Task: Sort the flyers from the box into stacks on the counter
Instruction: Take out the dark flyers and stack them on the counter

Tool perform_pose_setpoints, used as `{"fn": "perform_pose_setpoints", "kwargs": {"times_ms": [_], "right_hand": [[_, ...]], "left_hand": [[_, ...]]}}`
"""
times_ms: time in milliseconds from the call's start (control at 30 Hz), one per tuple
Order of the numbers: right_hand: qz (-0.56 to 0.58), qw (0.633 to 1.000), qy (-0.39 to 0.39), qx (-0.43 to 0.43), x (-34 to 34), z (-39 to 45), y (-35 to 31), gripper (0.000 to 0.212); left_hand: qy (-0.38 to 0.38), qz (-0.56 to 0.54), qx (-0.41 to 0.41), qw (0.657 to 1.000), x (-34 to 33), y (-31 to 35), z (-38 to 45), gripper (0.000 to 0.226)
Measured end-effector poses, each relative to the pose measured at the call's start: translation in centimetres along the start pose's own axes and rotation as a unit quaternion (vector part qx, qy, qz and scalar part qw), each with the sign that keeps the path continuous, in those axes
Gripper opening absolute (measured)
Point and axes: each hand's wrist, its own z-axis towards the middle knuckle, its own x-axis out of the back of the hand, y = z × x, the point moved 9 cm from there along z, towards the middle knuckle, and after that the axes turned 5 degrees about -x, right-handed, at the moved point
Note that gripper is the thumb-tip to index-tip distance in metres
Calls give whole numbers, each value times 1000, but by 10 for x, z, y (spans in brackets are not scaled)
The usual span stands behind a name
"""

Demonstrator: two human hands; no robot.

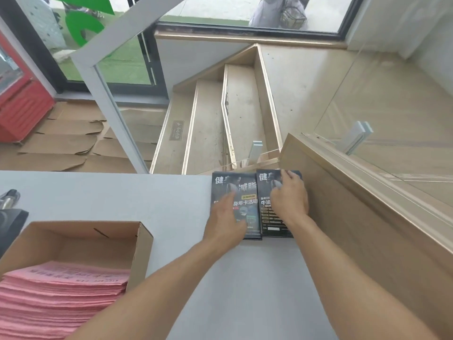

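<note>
Where the grey counter (122, 192) meets a wooden ledge (343, 204) on the right, two stacks of dark flyers lie side by side, their long edges touching. The left hand (226, 222) rests flat on the left stack (245, 190), its grip apart with fingers straight. The right hand (290, 196) lies on the right stack (272, 217), fingers bent and spread over the top sheet; whether they pinch it I cannot tell. At the near left stands an open cardboard box (144, 251), well apart from the stacks, holding a thick pile of pink sheets (61, 295). Beyond the counter, wooden stairs (208, 123) lead down.
</note>
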Motion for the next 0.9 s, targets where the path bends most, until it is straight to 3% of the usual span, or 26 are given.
{"fn": "perform_pose_setpoints", "kwargs": {"times_ms": [133,200,267,333,367,433,500,633,767,833,900], "right_hand": [[24,989,-34,-145,3,-17,68,75],[43,979,-57,-192,-4,-20,85,75],[53,975,-58,-210,-6,-21,94,61],[63,973,-60,-212,-8,-21,96,50],[65,973,-58,-211,-8,-21,94,48],[59,976,-49,-202,-6,-22,89,50],[52,979,-32,-192,-2,-27,83,57],[64,986,22,-153,22,-38,64,57],[205,969,66,-119,52,-57,38,45],[280,953,63,-99,57,-63,25,40],[325,942,22,-78,43,-65,4,38]], "left_hand": [[-80,-243,99,962,-43,30,6,53],[-87,-268,110,953,-54,39,9,37],[-85,-290,117,946,-62,42,11,32],[-85,-298,130,942,-65,44,9,43],[-88,-296,127,943,-66,44,10,60],[-95,-288,131,944,-68,42,11,82],[-92,-290,133,943,-66,40,13,87],[-97,-312,137,935,-64,39,13,84],[-80,-372,152,912,-55,31,14,62],[-28,-414,160,896,-39,20,13,47],[68,-396,168,900,-9,-2,10,38]]}}
